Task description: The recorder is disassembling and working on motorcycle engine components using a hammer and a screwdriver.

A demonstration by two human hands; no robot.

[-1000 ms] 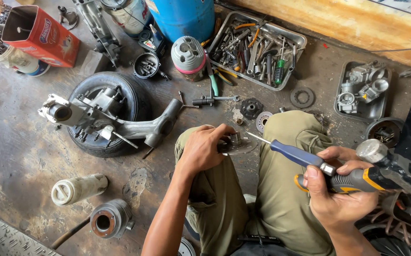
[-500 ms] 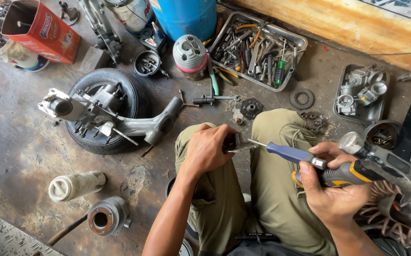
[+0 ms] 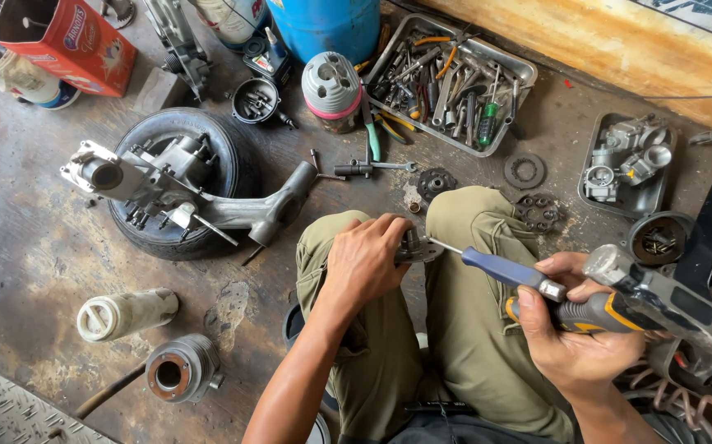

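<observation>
A red cardboard box (image 3: 68, 41) lies tilted at the top left of the floor, its open end showing a dark inside, its side printed in white and blue. Just left of it stands a white can (image 3: 12, 78) with a blue base. At the top middle, beside the blue drum (image 3: 327, 25), stands a small dark bottle (image 3: 272, 56) with a red and white label.

The left hand (image 3: 364, 263) is gripping a small metal part (image 3: 416, 247) while the right hand (image 3: 574, 329) is pressing a blue-handled screwdriver (image 3: 500, 270) into it.
</observation>
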